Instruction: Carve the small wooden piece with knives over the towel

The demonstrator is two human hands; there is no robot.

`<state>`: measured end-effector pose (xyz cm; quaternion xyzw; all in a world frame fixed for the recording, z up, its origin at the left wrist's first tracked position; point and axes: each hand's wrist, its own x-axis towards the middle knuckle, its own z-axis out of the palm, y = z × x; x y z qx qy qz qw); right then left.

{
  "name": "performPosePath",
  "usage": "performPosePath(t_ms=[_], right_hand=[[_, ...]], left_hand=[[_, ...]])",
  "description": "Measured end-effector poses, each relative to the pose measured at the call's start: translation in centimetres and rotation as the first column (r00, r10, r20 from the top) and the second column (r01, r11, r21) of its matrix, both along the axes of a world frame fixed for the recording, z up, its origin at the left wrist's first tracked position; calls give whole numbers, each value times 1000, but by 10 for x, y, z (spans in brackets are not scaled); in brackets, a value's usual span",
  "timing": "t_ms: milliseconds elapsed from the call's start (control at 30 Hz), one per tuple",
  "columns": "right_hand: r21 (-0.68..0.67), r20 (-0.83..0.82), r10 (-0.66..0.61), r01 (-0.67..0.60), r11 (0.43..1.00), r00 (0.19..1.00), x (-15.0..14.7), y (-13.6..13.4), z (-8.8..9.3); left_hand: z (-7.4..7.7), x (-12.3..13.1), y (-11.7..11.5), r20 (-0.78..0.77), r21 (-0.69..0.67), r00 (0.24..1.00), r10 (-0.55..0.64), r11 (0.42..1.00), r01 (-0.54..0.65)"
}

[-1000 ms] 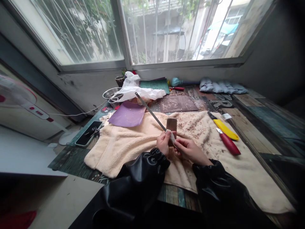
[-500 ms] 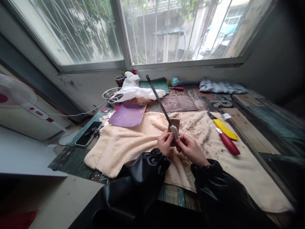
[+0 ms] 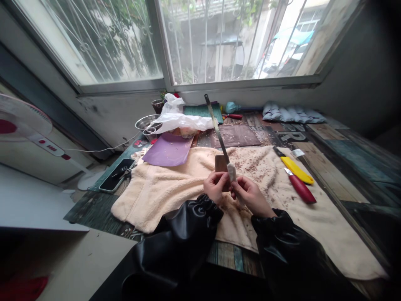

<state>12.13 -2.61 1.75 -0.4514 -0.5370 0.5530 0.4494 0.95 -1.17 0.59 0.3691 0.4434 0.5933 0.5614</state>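
A long thin metal strip with a hole at its tip, like a hacksaw blade, stands up from between my hands, leaning slightly left. White wrapping covers its lower end. My right hand pinches the bottom of that wrapped end between thumb and fingers. Closed around a flat brown block with rounded corners is my left hand; its thumb lies close to the wrapping. The block's lower part is hidden by the fingers. Both hands are above a cream towel strewn with brown shavings.
To the right on the towel lie a red-handled knife and a yellow-handled tool. Purple sheet, plastic bag and metal bowl are at back left. A phone with keys lies left, near a fan.
The blade has swung more upright, its tip shifting right. The brown block has moved left and shows more beside the wrapped end. Both hands stay nearly in place.
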Motion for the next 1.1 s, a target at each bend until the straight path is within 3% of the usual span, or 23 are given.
performPosePath(t_ms=[233, 433, 633, 867, 1100], right_hand=[[-27, -152, -79, 76, 997, 985, 0, 3, -5], [-33, -350, -183, 183, 983, 919, -1, 5, -6], [-86, -216, -278, 265, 960, 936, -3, 3, -3], [-28, -121, -390, 390, 921, 913, 1, 4, -6], [-42, -262, -331, 331, 943, 907, 0, 6, -6]], left_hand=[[-5, -1, 3, -86, 44, 995, 47, 998, -43], [-12, -1, 6, -159, 105, 984, 75, 993, -59], [-13, 0, 4, -173, 116, 985, 9, 993, 11], [-10, -3, 5, -188, 178, 981, 53, 984, -19], [-9, -4, 5, -141, 158, 989, 41, 987, -18]])
